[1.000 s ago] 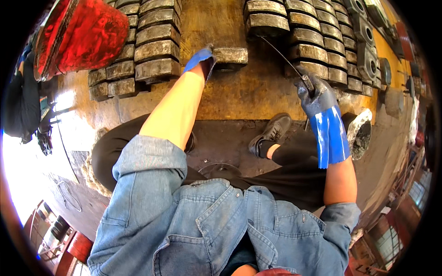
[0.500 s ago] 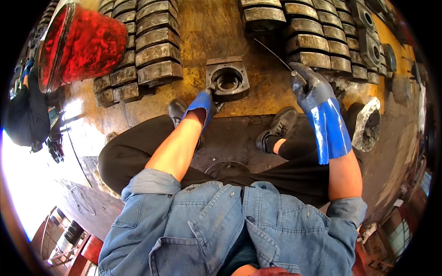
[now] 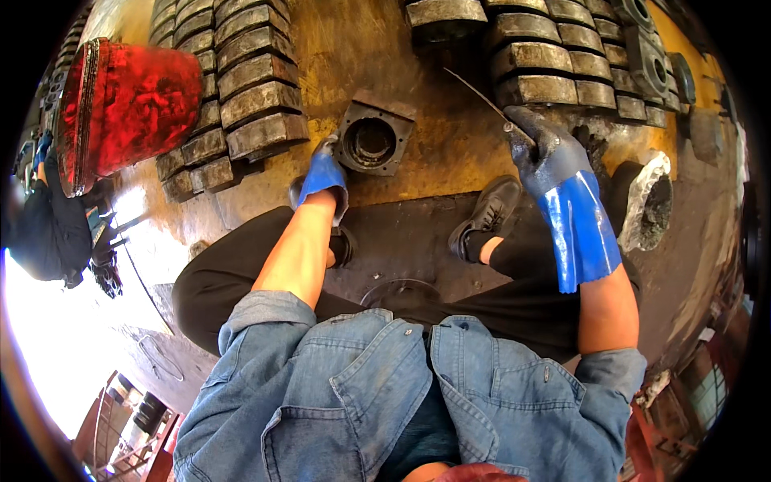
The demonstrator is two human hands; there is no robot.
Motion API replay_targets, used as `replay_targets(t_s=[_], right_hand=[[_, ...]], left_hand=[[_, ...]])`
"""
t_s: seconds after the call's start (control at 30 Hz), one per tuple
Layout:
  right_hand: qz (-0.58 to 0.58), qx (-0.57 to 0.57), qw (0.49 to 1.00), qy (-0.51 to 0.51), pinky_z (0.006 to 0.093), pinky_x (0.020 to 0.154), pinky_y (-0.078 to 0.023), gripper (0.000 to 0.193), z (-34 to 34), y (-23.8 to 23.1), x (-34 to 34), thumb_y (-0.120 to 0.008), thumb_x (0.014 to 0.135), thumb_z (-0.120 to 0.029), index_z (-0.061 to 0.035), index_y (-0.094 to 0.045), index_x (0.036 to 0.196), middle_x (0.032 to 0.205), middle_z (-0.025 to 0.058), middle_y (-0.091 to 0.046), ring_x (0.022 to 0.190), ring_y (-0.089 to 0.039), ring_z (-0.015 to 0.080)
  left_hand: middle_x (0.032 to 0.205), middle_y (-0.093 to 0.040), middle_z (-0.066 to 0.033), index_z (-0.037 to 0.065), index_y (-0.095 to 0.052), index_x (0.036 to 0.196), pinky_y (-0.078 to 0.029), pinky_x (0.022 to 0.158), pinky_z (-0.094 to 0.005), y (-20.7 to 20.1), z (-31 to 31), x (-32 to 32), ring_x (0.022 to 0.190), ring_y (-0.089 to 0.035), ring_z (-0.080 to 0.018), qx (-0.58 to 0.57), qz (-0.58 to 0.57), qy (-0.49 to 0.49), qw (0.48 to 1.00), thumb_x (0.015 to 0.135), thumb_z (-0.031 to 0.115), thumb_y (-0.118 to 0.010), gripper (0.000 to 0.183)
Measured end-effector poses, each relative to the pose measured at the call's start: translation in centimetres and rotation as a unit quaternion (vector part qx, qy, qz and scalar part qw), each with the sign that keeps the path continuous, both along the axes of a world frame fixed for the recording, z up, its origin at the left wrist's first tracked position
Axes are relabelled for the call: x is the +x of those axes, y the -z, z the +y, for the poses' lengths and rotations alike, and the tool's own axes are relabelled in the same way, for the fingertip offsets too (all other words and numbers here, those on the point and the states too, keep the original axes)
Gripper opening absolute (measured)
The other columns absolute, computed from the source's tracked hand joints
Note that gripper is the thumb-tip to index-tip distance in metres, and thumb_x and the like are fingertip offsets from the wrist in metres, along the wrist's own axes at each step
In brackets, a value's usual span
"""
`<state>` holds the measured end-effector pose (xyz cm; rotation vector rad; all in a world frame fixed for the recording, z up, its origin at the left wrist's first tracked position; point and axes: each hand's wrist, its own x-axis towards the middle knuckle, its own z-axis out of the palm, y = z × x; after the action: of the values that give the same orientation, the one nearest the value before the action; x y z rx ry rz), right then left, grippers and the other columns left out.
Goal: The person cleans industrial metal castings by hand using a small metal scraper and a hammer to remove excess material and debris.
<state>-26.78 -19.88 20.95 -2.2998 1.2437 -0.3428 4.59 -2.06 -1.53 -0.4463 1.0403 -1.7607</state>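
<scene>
A square metal housing with a round bore (image 3: 399, 120) stands tilted on the yellowish work surface in front of me. My left hand (image 3: 324, 173), in a blue glove with a dark, dirty palm, is closed on its left edge; part of the fingers is hidden behind the block. Off to the right, my right hand (image 3: 550, 153) wears a matching glove and is wrapped round a thin metal rod (image 3: 479, 95). The rod points up and left, its tip apart from the housing.
Rows of stacked metal blocks stand at the left (image 3: 261, 104) and right (image 3: 534, 60). A red bucket (image 3: 136, 104) lies tipped at the far left. Near my right knee is a whitish bag with dark stuff inside (image 3: 649, 205). Another person's dark clothing (image 3: 52, 225) shows at the left edge.
The housing has turned and tilted, its bore facing me more, and shifted left with my left hand. My right hand holds the rod in nearly the same place.
</scene>
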Motion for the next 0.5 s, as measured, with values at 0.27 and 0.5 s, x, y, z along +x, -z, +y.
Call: replay_targets(t_s=[0.27, 0.5], right_hand=[[-0.024, 0.006, 0.999, -0.046, 0.0401, 0.078, -0.053, 0.032, 1.0, 1.4, -0.3, -0.060, 0.079, -0.006, -0.0063, -0.063, 0.111, 0.098, 0.0194, -0.066, 0.090, -0.064, 0.0370], [-0.002, 0.010, 0.999, -0.045, 0.0400, 0.083, -0.052, 0.033, 1.7, 1.1, 0.3, -0.060, 0.080, -0.005, -0.0079, -0.062, 0.112, 0.105, 0.0172, -0.065, 0.098, -0.062, 0.0349]], left_hand=[[0.110, -0.062, -0.0137, 0.000, -0.061, 0.114, -0.038, 0.093, -0.0318, 0.8, -0.6, -2.7, 0.099, -0.052, -0.0247, 0.262, -0.666, 0.222, 0.663, 0.089, 0.063, -0.044, 0.070], [0.112, -0.062, -0.0124, 0.003, -0.060, 0.116, -0.038, 0.092, -0.0302, 2.1, -2.6, -5.0, 0.100, -0.052, -0.0242, 0.295, -0.672, 0.239, 0.636, 0.089, 0.062, -0.047, 0.066]])
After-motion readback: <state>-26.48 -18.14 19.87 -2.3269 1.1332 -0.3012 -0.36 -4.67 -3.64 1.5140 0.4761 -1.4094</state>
